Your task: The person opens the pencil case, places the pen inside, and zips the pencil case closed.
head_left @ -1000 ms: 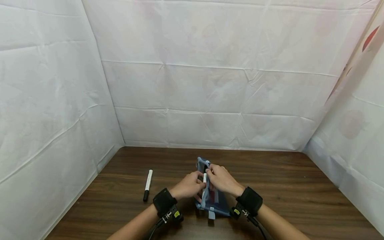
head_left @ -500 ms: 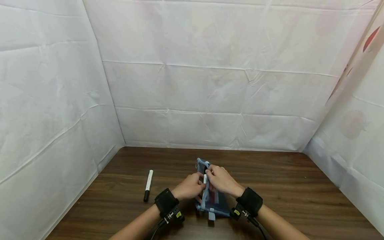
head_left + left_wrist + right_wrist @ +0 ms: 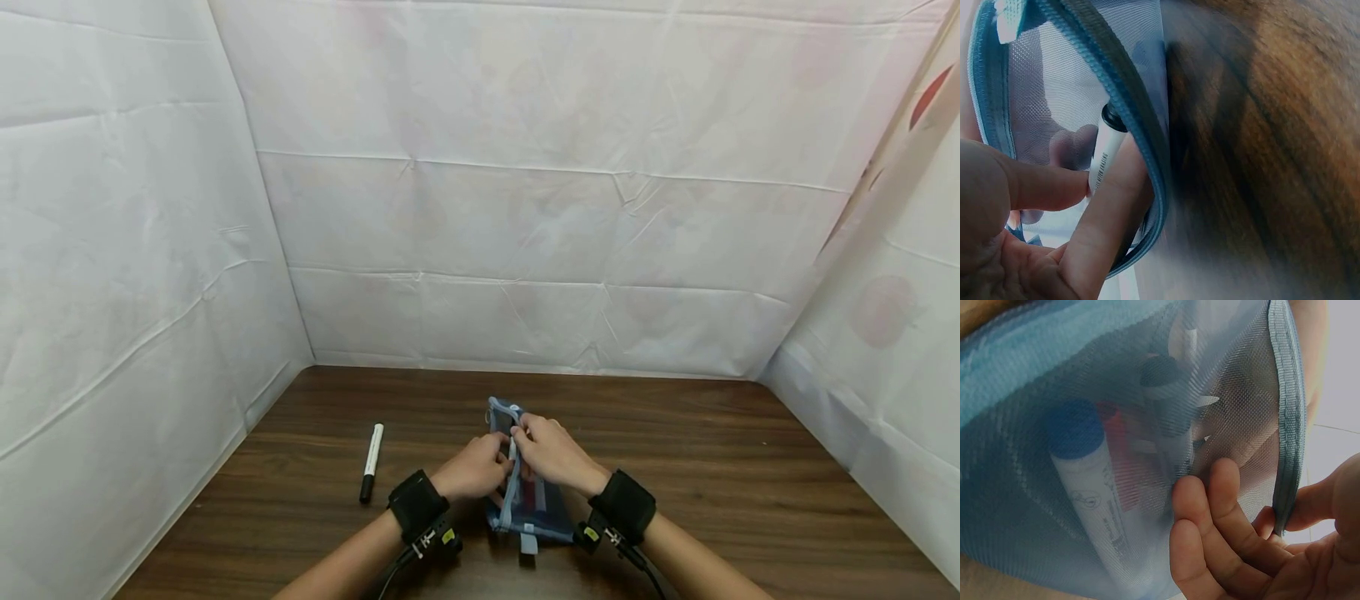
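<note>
A blue mesh zip pouch [image 3: 551,510] stands on the table with its zipped mouth spread apart. My left hand [image 3: 472,467] reaches into that mouth, thumb and fingers pinching a white marker [image 3: 1105,147] with a black end, seen inside the pouch in the left wrist view. At the other edge, my right hand [image 3: 555,454] pinches the zipper rim [image 3: 1288,425] between thumb and finger, its other fingers resting against the mesh outside. Through the mesh show a white tube with a blue cap [image 3: 1088,481] and a red item [image 3: 1121,462], partly blurred.
Left of the hands, another white marker with a black cap [image 3: 371,462] lies on the brown wooden table [image 3: 705,467]. White cloth walls [image 3: 525,250] enclose the table at the back and both sides. A light tag [image 3: 528,543] hangs from the pouch's near end.
The held marker has sunk deeper into the pouch, so less of its white body shows between my hands. The right hand keeps its grip on the rim; both hands have hardly shifted.
</note>
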A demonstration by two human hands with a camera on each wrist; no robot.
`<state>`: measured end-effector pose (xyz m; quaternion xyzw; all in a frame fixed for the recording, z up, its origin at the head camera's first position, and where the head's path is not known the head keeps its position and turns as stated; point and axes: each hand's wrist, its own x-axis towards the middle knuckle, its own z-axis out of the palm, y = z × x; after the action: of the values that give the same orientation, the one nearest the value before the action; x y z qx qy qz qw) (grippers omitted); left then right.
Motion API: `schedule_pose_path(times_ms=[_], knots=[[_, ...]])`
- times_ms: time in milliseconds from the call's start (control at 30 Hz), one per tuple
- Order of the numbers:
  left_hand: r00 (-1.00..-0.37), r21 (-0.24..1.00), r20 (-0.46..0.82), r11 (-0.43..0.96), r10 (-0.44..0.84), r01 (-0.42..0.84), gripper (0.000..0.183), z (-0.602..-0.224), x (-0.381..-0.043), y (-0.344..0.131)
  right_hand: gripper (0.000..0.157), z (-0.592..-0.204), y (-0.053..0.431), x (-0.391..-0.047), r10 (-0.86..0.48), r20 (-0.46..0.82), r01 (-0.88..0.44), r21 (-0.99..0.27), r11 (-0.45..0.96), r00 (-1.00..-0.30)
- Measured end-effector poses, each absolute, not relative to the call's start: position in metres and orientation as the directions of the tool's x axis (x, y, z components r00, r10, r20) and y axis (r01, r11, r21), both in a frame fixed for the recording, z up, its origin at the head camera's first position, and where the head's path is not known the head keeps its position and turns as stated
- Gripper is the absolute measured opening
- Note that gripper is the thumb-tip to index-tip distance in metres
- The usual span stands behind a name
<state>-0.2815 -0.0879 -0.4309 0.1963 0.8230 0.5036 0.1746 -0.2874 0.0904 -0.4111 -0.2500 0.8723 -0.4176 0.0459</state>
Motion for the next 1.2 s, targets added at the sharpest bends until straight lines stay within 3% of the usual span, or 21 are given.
schedule_pose_path(times_ms=[933,1200], knots=[[-0.874,0.789,0.028,0.526,0.486,0.318,0.047,-0.441,-0.285,-0.084,0.03,-0.407,0.093,-0.286,-0.461,0.145,-0.404,-0.744,0.533,-0.875],[-0.867,0.734,0.093,0.555,0.49,0.392,0.037,-0.444,-0.287,-0.083,0.03,-0.408,0.093,-0.286,-0.455,0.141,-0.399,-0.741,0.54,-0.879]])
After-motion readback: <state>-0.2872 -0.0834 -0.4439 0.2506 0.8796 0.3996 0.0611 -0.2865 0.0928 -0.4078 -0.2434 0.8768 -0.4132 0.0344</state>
